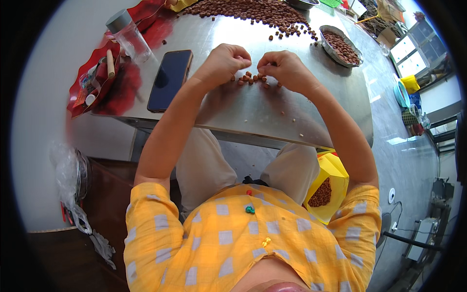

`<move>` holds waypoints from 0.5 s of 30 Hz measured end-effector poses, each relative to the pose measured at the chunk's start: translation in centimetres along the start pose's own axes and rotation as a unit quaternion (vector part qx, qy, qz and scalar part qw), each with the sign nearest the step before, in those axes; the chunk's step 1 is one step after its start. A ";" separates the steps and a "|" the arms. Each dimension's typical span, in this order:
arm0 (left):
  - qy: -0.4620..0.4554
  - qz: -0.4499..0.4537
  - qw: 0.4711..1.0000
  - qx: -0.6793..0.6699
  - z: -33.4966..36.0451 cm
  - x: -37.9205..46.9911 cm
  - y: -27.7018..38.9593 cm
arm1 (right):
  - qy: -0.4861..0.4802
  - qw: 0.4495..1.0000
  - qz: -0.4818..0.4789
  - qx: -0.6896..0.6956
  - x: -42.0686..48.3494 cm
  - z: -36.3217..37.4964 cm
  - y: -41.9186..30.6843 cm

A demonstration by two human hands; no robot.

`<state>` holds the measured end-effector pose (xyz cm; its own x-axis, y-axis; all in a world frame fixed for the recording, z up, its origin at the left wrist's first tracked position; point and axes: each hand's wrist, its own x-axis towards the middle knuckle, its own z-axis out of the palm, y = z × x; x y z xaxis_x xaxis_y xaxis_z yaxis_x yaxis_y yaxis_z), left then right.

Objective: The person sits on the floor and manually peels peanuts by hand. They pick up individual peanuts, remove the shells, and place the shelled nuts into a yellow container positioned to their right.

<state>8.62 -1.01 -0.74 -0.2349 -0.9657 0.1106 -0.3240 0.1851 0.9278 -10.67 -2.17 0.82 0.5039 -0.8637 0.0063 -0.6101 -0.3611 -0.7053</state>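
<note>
Over the metal tabletop (pixel 233 109), my left hand (pixel 227 61) has its thumb and fingertips drawn together. Something pinkish shows at its fingers, but I cannot tell whether it is a kernel or skin. Facing it across a small gap, my right hand (pixel 286 67) is curled with thumb and forefinger close together; whatever lies within is hidden. A loose cluster of reddish-brown nut kernels (pixel 251 81) lies on the metal just below and between both hands. Pale crumbs (pixel 294 120) are scattered nearer the table's front edge.
A large heap of kernels (pixel 248 11) covers the far side. At right stands a metal bowl of kernels (pixel 341 47). A phone (pixel 170 80), clear jar (pixel 129 36) and red tray (pixel 78 89) are at left. A yellow bag (pixel 337 182) holding kernels hangs below the edge.
</note>
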 end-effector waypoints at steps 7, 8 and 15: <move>-0.063 0.005 0.976 0.206 1.0 0.2 -0.2 | -0.007 0.979 -0.040 -0.200 0.2 1.0 -0.6; -0.068 0.005 0.973 0.218 1.1 0.3 0.0 | -0.006 0.978 -0.032 -0.205 0.3 1.1 -0.3; -0.069 -0.020 0.981 0.180 0.6 0.5 -0.2 | 0.031 0.997 0.026 -0.066 0.0 0.6 0.4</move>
<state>8.03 -1.43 -1.06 -0.3291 -0.9443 0.0047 -0.6316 0.2238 0.7423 -10.48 -2.12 0.11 0.4338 -0.9008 0.0182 -0.7119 -0.3551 -0.6059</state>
